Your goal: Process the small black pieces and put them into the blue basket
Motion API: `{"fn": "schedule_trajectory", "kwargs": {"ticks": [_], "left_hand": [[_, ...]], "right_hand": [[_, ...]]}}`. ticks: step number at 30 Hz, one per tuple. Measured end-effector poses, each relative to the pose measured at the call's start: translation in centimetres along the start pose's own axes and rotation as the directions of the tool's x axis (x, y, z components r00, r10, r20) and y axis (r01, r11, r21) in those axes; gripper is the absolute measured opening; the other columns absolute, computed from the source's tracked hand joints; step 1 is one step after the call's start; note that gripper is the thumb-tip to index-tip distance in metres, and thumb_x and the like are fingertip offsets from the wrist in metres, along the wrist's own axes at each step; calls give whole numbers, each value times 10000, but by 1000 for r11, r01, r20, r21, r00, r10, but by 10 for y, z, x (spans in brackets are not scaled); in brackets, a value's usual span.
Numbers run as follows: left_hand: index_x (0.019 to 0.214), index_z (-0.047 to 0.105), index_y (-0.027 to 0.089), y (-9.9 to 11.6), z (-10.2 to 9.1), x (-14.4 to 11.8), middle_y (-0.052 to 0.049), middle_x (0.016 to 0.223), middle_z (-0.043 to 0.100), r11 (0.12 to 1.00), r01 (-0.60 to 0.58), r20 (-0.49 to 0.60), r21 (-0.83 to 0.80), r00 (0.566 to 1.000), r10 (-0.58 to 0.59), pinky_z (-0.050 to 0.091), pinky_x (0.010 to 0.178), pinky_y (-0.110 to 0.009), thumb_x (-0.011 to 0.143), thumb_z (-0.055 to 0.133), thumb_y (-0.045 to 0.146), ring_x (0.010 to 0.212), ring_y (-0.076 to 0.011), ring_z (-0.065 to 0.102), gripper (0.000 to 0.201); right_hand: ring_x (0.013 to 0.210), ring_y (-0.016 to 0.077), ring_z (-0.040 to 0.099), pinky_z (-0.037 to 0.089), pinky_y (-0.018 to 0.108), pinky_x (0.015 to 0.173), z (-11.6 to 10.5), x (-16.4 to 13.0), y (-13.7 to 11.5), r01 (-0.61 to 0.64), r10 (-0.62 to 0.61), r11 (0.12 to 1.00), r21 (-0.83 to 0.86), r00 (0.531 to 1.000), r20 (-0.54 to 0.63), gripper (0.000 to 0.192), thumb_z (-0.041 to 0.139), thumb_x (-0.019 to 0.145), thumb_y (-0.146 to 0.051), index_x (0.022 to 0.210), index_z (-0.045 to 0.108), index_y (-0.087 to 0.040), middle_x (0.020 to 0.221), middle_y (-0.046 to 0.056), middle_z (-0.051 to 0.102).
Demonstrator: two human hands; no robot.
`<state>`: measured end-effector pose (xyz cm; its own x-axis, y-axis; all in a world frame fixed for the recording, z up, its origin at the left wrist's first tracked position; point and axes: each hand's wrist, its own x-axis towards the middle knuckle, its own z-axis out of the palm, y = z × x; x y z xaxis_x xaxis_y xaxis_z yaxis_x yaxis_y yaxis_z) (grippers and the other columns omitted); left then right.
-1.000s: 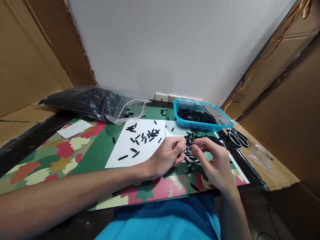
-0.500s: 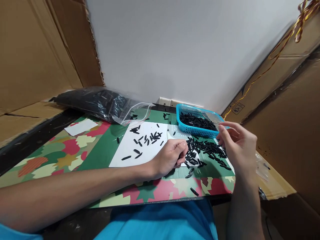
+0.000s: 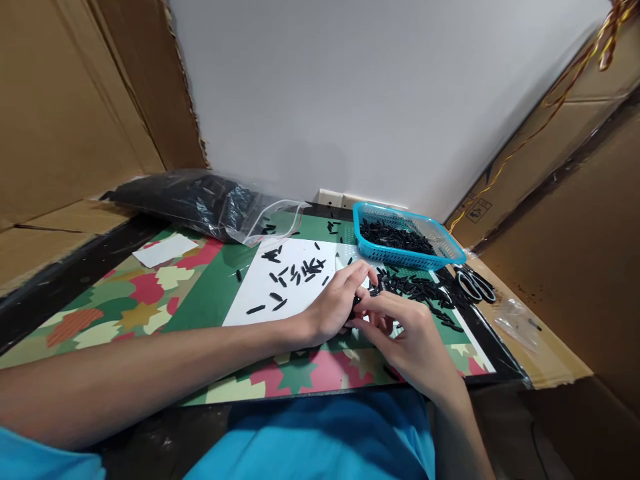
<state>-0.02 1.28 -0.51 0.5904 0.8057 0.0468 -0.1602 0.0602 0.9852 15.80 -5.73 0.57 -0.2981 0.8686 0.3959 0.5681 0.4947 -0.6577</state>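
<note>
My left hand (image 3: 337, 305) is curled over the white paper (image 3: 250, 293), with a small black elongated piece (image 3: 356, 301) partly showing in its grasp. Against its palm side, the fingertips of my right hand (image 3: 407, 333) are pinched together; whatever lies between them is hidden. Just beyond the hands, a spread pile of slim black pieces (image 3: 425, 290) lies on the table and a second sheet. More loose black pieces (image 3: 310, 268) are scattered over the white paper to the left.
A blue plastic basket (image 3: 410, 259) filled with black pieces stands behind the pile. Scissors (image 3: 475, 285) lie to its right, near a small clear bag (image 3: 517, 325). At the back left rests a large zip bag (image 3: 200, 203) of dark contents. Cardboard walls (image 3: 75, 87) flank the table.
My right hand has come from beside the basket, leftward and down, to meet my left hand. My left fist has loosened, showing a black piece. The scissors have come into view.
</note>
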Motion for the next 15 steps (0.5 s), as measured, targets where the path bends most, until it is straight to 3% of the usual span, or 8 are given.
{"fn": "schedule_trajectory", "kwargs": {"ticks": [5, 9, 12, 15], "left_hand": [[991, 539, 247, -5, -1, 2, 50, 599, 554, 1000, -16, -22, 5, 1000, 16, 311, 387, -200, 1053, 478, 623, 460, -144, 556, 386], [985, 535, 249, -8, -1, 3, 58, 603, 518, 1000, 6, -35, -8, 999, -6, 289, 389, -196, 1041, 505, 621, 451, -127, 508, 378], [957, 520, 237, -3, 1, 3, 67, 609, 501, 997, 51, -22, -58, 998, -52, 255, 402, -169, 1042, 520, 574, 438, -85, 402, 347], [951, 511, 230, 2, 2, 3, 82, 579, 472, 996, 77, -17, -51, 997, -78, 247, 409, -145, 1052, 513, 470, 438, -72, 364, 261]], "right_hand": [[657, 147, 581, 414, 281, 628, 7, -1, 0, 40, -42, 997, -71, 998, -35, 151, 624, 1023, -176, 950, 743, -234, 778, -9, 648], [644, 151, 586, 439, 282, 626, 8, -3, 2, 23, -24, 1000, -12, 997, -72, 134, 625, 1033, -211, 955, 731, -236, 760, -10, 656], [668, 153, 623, 478, 273, 634, 4, -3, 5, -18, 31, 997, 73, 982, -186, 108, 640, 1037, -235, 991, 737, -237, 793, -1, 710], [695, 154, 653, 499, 265, 630, -1, 0, 11, -79, 123, 987, 140, 933, -338, 106, 688, 1027, -289, 961, 744, -228, 816, 11, 739]]}}
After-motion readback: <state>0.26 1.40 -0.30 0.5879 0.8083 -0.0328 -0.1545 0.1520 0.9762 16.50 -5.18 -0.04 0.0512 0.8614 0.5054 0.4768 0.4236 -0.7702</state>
